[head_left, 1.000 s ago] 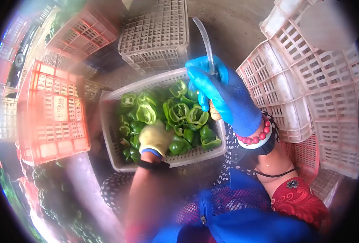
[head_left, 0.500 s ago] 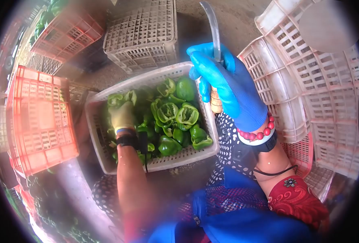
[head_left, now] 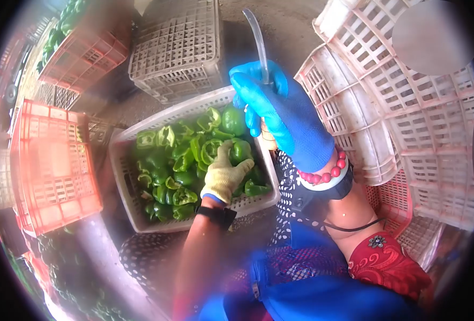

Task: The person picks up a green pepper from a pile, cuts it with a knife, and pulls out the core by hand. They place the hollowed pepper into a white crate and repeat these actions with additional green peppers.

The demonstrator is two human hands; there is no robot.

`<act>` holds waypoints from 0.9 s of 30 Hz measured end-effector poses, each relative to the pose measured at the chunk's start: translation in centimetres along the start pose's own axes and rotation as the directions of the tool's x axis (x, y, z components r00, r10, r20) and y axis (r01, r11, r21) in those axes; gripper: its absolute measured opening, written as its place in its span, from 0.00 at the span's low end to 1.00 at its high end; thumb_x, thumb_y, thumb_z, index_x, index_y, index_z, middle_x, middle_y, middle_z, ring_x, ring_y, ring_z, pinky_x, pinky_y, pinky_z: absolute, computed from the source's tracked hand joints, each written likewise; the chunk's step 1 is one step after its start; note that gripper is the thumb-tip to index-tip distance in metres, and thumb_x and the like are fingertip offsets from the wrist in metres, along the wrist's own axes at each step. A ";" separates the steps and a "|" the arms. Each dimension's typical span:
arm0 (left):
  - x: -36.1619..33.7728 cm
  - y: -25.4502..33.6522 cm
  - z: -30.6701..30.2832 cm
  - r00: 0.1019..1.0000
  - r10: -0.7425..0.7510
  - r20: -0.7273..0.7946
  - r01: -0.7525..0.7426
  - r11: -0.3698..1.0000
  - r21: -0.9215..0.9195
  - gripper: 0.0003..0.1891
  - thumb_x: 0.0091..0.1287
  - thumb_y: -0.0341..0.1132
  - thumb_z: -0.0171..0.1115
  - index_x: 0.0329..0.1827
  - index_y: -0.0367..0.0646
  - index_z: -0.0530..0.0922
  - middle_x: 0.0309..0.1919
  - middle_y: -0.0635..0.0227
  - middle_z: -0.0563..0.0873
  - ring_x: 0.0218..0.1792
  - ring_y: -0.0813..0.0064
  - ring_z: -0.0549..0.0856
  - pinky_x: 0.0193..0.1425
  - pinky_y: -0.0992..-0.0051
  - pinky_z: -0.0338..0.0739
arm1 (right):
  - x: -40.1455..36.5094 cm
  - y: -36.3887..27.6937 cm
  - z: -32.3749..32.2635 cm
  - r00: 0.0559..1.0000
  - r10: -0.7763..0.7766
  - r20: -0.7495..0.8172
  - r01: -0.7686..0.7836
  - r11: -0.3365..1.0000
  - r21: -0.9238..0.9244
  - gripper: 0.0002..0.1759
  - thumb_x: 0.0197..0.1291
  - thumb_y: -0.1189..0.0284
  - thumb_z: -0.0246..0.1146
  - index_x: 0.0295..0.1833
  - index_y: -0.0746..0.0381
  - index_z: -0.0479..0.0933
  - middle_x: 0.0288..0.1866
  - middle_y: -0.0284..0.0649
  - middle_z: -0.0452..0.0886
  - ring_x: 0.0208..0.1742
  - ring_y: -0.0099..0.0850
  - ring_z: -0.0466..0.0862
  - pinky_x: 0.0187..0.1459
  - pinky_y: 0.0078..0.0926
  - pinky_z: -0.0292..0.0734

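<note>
My right hand, in a blue glove, is closed round the wooden handle of a curved knife, whose blade points up and away from me. It is held over the right rim of a pale plastic crate. Inside the crate lie green bell peppers, many cut open with pale insides showing. My left hand, in a cream knit glove, reaches in among them from the near side. Its fingers are spread at either side of one green pepper, right at its surface.
Stacked pale crates rise close on my right. Beyond the pepper crate stands an upturned grey crate. To the left are a pinkish-red crate and, farther back, another red crate with green peppers on top.
My left hand has moved right across the crate, from the far-left peppers to those near the right side. The knife stays in my right hand; the whole view has shifted slightly.
</note>
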State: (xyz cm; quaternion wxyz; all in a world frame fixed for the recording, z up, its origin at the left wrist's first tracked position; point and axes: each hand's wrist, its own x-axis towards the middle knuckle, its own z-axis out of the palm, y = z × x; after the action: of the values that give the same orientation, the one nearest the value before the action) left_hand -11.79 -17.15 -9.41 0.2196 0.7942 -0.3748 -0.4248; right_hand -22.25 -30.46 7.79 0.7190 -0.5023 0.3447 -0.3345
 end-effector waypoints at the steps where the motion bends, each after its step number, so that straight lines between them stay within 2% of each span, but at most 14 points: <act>1: -0.5 0.3 0.0 0.999 -0.042 -0.034 0.045 0.996 0.080 0.48 0.59 0.51 0.78 0.81 0.53 0.62 0.60 0.44 0.85 0.61 0.47 0.85 0.67 0.61 0.79 | -0.1 -0.1 -0.4 0.999 0.012 0.032 -0.013 0.999 0.032 0.12 0.72 0.61 0.69 0.47 0.58 0.79 0.26 0.23 0.75 0.22 0.11 0.70 0.23 0.14 0.68; 3: -1.0 0.5 -0.1 0.984 -0.120 -0.132 0.148 0.963 0.226 0.48 0.59 0.52 0.78 0.82 0.57 0.62 0.60 0.42 0.84 0.60 0.45 0.85 0.66 0.59 0.80 | -0.1 -0.4 -0.1 1.000 -0.005 0.013 0.005 1.000 0.007 0.12 0.72 0.61 0.68 0.46 0.58 0.79 0.27 0.24 0.75 0.23 0.11 0.71 0.23 0.14 0.68; 7: -0.4 0.7 1.1 0.998 -0.055 -0.025 0.060 0.967 0.249 0.51 0.55 0.57 0.77 0.83 0.57 0.63 0.64 0.40 0.77 0.58 0.42 0.84 0.61 0.55 0.81 | -0.1 -0.3 0.4 1.000 -0.007 0.029 0.007 1.000 0.012 0.11 0.73 0.63 0.68 0.45 0.59 0.80 0.26 0.24 0.75 0.23 0.11 0.71 0.23 0.15 0.68; 10: -0.3 0.8 3.4 0.980 0.133 -0.146 -0.057 0.898 0.435 0.52 0.53 0.58 0.78 0.83 0.59 0.63 0.65 0.43 0.74 0.61 0.41 0.80 0.61 0.54 0.81 | -0.3 -0.4 0.4 0.999 0.008 0.043 -0.008 1.000 0.006 0.10 0.73 0.64 0.68 0.45 0.59 0.80 0.25 0.23 0.75 0.23 0.11 0.71 0.23 0.15 0.68; 11: -0.5 0.8 4.1 0.953 0.223 -0.206 -0.091 0.857 0.507 0.48 0.55 0.57 0.77 0.80 0.59 0.66 0.62 0.47 0.74 0.60 0.41 0.78 0.58 0.51 0.80 | -0.4 -0.6 0.3 0.998 0.025 0.053 -0.026 1.000 0.015 0.09 0.72 0.64 0.68 0.44 0.59 0.80 0.24 0.23 0.75 0.23 0.11 0.71 0.23 0.15 0.68; 14: -0.6 2.3 5.3 0.944 0.241 -0.227 -0.057 0.794 0.605 0.42 0.58 0.55 0.74 0.76 0.58 0.70 0.58 0.49 0.75 0.56 0.43 0.79 0.54 0.49 0.80 | -0.2 -0.2 0.2 1.000 -0.020 0.019 0.020 1.000 0.000 0.10 0.72 0.64 0.68 0.44 0.59 0.80 0.25 0.24 0.76 0.24 0.11 0.71 0.24 0.15 0.68; 15: -0.5 2.4 5.5 0.913 0.292 -0.285 -0.070 0.801 0.595 0.34 0.60 0.51 0.72 0.71 0.57 0.75 0.56 0.51 0.75 0.55 0.44 0.79 0.51 0.48 0.79 | -0.2 -0.3 0.2 1.000 -0.015 0.016 0.015 1.000 -0.005 0.10 0.72 0.64 0.68 0.44 0.59 0.80 0.26 0.24 0.76 0.24 0.11 0.71 0.24 0.15 0.68; 17: 0.5 2.0 5.7 0.925 0.271 -0.265 -0.081 0.824 0.560 0.31 0.59 0.48 0.70 0.68 0.56 0.78 0.56 0.51 0.76 0.55 0.42 0.79 0.52 0.48 0.79 | -0.2 -0.3 0.4 1.000 -0.006 0.013 0.006 1.000 -0.013 0.11 0.72 0.64 0.68 0.44 0.60 0.80 0.27 0.24 0.77 0.24 0.11 0.72 0.24 0.15 0.68; 19: 0.9 2.0 5.0 0.926 0.157 -0.344 -0.056 0.957 0.286 0.24 0.55 0.42 0.71 0.58 0.53 0.83 0.55 0.51 0.77 0.54 0.44 0.81 0.55 0.53 0.80 | -0.2 -0.3 0.9 1.000 0.011 0.015 -0.011 1.000 -0.002 0.11 0.72 0.64 0.69 0.44 0.60 0.80 0.27 0.25 0.77 0.24 0.11 0.72 0.24 0.15 0.68; 21: 2.2 0.2 4.1 0.963 0.102 -0.251 -0.103 0.995 0.011 0.24 0.52 0.40 0.74 0.55 0.51 0.84 0.54 0.51 0.78 0.53 0.49 0.83 0.57 0.58 0.81 | -0.1 0.0 1.0 1.000 -0.005 0.019 0.005 1.000 -0.006 0.11 0.71 0.64 0.69 0.45 0.60 0.81 0.28 0.25 0.77 0.25 0.11 0.72 0.25 0.15 0.69; 23: 3.7 -3.3 3.3 0.994 -0.037 -0.106 -0.006 0.925 -0.380 0.24 0.52 0.38 0.76 0.54 0.44 0.83 0.52 0.53 0.81 0.53 0.56 0.85 0.58 0.62 0.82 | 0.1 0.5 0.8 0.998 -0.053 0.026 0.053 0.998 -0.025 0.11 0.71 0.64 0.69 0.45 0.61 0.81 0.28 0.25 0.77 0.26 0.11 0.72 0.26 0.15 0.70; 25: 2.3 -3.4 1.4 0.989 -0.108 0.102 0.146 0.579 -0.802 0.22 0.58 0.32 0.75 0.54 0.36 0.80 0.51 0.55 0.85 0.51 0.62 0.86 0.58 0.63 0.83 | 0.0 -0.1 0.6 1.000 -0.003 0.026 0.004 0.999 -0.034 0.10 0.71 0.65 0.69 0.45 0.61 0.81 0.28 0.25 0.77 0.27 0.11 0.73 0.28 0.16 0.70; 26: 0.8 -3.2 0.4 0.981 -0.066 0.182 0.194 0.308 -0.932 0.19 0.61 0.29 0.72 0.54 0.35 0.79 0.51 0.56 0.86 0.51 0.62 0.87 0.58 0.62 0.84 | -0.1 -0.2 0.6 0.999 0.032 0.027 -0.031 0.999 -0.036 0.10 0.71 0.65 0.69 0.45 0.61 0.81 0.28 0.25 0.77 0.27 0.12 0.73 0.28 0.16 0.71; 27: 0.2 -3.3 0.2 0.987 -0.021 0.157 0.157 0.260 -0.953 0.16 0.66 0.24 0.68 0.56 0.36 0.77 0.50 0.58 0.87 0.49 0.63 0.87 0.58 0.61 0.85 | -0.2 0.1 0.6 1.000 0.012 0.029 -0.011 0.999 -0.046 0.10 0.71 0.65 0.69 0.45 0.60 0.81 0.27 0.25 0.77 0.27 0.12 0.73 0.28 0.16 0.71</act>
State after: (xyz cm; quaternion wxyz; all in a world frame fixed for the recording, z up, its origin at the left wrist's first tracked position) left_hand -10.49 -15.25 -11.82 0.6101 0.4929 -0.0070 -0.6203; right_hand -21.80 -30.01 7.91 0.7141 -0.5216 0.3446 -0.3150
